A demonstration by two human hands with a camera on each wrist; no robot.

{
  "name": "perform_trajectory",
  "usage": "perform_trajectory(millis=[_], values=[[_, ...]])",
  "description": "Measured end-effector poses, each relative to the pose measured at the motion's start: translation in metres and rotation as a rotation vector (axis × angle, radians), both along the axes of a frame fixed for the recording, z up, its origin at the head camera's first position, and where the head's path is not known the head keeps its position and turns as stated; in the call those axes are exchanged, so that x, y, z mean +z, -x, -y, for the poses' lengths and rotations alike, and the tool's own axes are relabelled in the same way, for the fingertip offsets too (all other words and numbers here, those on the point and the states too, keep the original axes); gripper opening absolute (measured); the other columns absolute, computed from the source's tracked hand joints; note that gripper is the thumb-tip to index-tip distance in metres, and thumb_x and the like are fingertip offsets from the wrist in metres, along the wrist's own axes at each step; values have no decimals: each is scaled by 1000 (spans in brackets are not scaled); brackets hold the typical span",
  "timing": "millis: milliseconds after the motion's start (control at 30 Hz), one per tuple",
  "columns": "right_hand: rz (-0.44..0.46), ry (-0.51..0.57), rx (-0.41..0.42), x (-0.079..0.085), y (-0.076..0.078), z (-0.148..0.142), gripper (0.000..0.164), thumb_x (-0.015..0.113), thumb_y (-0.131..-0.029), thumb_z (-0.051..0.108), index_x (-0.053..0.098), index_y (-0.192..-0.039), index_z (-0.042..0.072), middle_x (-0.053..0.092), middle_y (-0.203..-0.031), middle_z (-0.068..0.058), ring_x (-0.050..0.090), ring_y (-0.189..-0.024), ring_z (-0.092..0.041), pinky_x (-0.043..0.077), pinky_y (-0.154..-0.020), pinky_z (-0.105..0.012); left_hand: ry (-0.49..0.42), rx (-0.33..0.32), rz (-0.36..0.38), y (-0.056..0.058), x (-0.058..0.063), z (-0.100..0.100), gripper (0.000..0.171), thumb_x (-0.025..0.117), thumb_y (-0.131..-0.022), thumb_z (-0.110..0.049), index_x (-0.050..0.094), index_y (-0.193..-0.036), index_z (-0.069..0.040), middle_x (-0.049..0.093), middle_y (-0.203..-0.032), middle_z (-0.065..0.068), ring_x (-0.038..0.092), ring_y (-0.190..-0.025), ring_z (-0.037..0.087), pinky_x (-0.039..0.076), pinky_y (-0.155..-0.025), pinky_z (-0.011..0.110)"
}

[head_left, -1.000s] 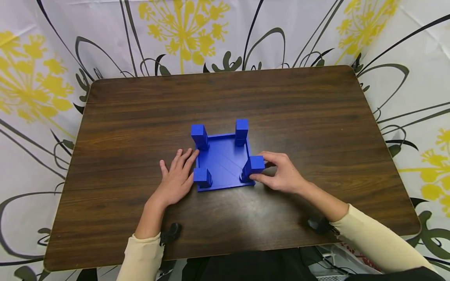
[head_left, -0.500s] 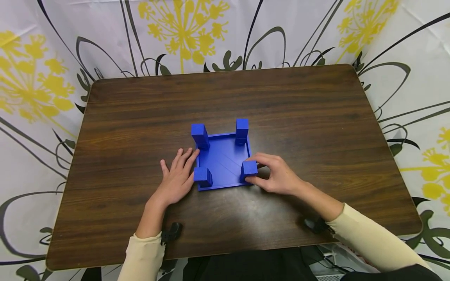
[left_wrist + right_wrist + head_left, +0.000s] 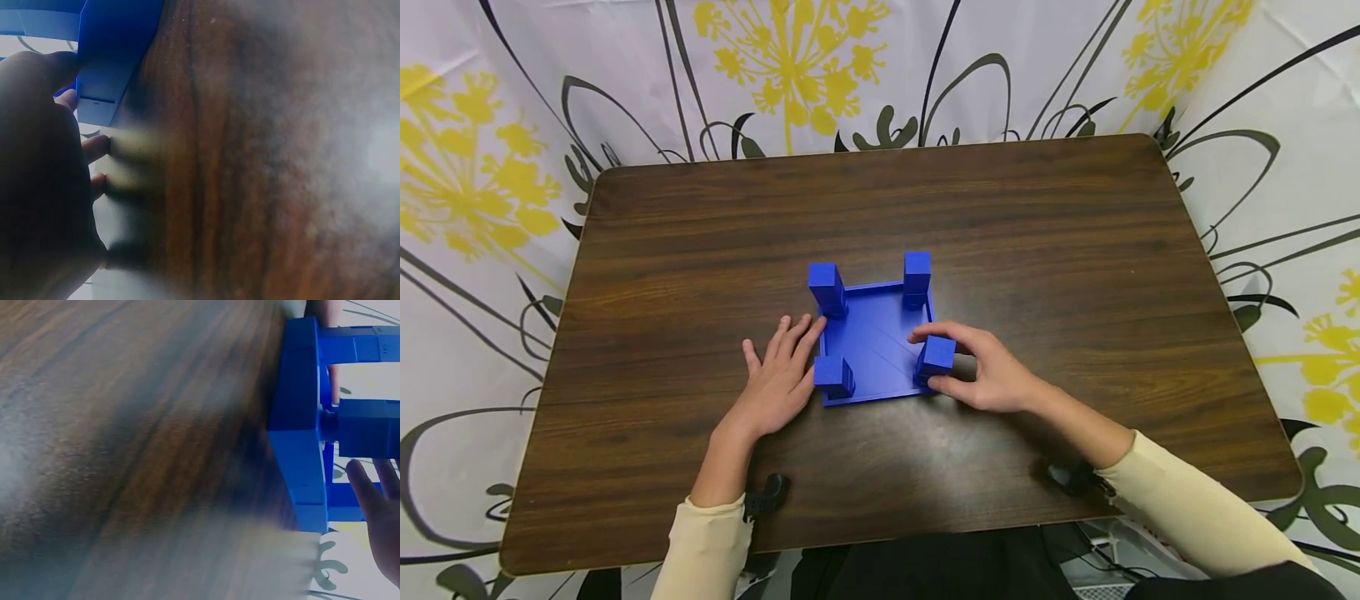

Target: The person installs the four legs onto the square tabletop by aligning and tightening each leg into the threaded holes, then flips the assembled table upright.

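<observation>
A blue square panel (image 3: 880,346) with a raised rim lies on the table, a blue post standing at each corner. At its near right corner my right hand (image 3: 1003,375) holds a blue post (image 3: 936,355) between thumb and fingers, the index finger reaching past its far side. This post leans slightly outward. A narrow neck shows between the post (image 3: 370,428) and the panel (image 3: 297,381) in the right wrist view. My left hand (image 3: 775,387) lies with spread fingers against the panel's left side, beside the near left post (image 3: 832,375).
Two more blue posts stand at the far corners, a far left post (image 3: 826,287) and a far right post (image 3: 916,279). The brown wooden table (image 3: 700,233) extends around the panel. A flower-patterned cloth (image 3: 1037,67) hangs behind its far edge.
The near right post leaned outward, stood straighter half a second ago, and now leans slightly right again. My right fingers have shifted round it, the index finger stretching left. The left hand stays put.
</observation>
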State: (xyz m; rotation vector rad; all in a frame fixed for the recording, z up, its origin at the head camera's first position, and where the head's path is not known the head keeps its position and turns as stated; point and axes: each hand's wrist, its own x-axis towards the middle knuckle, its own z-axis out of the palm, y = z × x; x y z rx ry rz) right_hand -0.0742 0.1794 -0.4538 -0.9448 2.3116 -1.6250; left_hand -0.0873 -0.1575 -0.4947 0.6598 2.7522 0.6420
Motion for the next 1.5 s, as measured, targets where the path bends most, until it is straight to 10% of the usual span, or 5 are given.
perform_trajectory(millis=[600,1033,1300,1500], values=[[166,-16,133,5,3,-7,60,65,-88,-8,48,-142,13,57,-135,-2,51,-128,-20,38,-105,-49,-3,-8,-3,1,1,-1,58,32,-106,-38,9,-159,-28,12,-163,9,-1,-149,34,-12,-101,74],[100,-54,-36,5,1,0,46,80,-79,1,60,-120,8,65,-110,-4,62,-96,-18,53,-83,-44,-6,-3,-9,0,2,-1,58,32,-106,-39,10,-159,-29,13,-163,9,-1,-149,34,-12,-101,74],[36,-48,-116,35,-8,12,39,81,-72,-8,61,-104,-2,66,-94,-11,62,-88,-16,54,-75,-43,-1,3,-3,0,1,-1,58,31,-106,-37,9,-159,-30,12,-163,8,-1,-149,33,-12,-101,74],[-52,-44,-190,6,-5,12,43,89,-66,0,64,-101,0,65,-92,-4,61,-84,-16,53,-71,-41,-16,-2,-18,0,-1,-1,58,32,-105,-33,9,-159,-29,13,-163,9,0,-149,35,-12,-100,74]])
